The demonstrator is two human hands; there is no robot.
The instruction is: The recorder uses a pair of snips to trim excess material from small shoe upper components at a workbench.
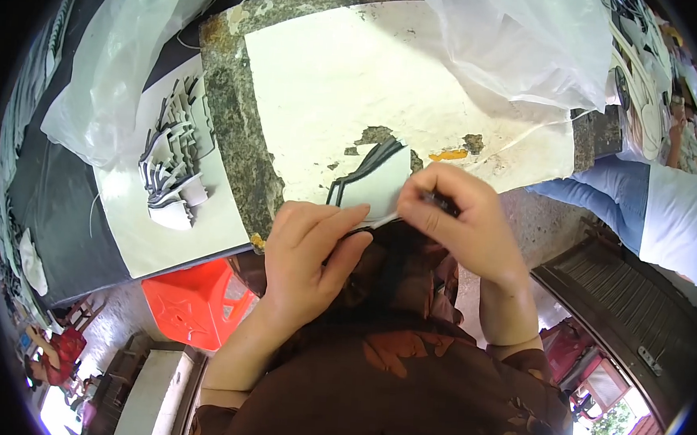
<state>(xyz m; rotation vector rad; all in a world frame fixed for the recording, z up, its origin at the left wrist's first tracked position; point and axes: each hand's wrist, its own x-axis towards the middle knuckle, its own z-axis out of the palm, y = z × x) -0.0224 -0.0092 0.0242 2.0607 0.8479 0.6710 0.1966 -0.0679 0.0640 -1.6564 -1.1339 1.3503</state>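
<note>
A white panel piece with black edging lies on the paper at the near edge of the work board, right in front of me. My left hand is closed at its near left side, thumb and fingers pinching a black-edged part. My right hand is closed beside the panel's right side, fingertips bent together. A dark thing, too hidden to name, shows inside its curled fingers. Between the two hands runs a thin pale strip along the panel's near edge.
Left of the board, a row of overlapping white, black-edged pieces lies on a pale sheet. Clear plastic bags lie far left and far right. A red stool stands below the table. A person in jeans is at the right.
</note>
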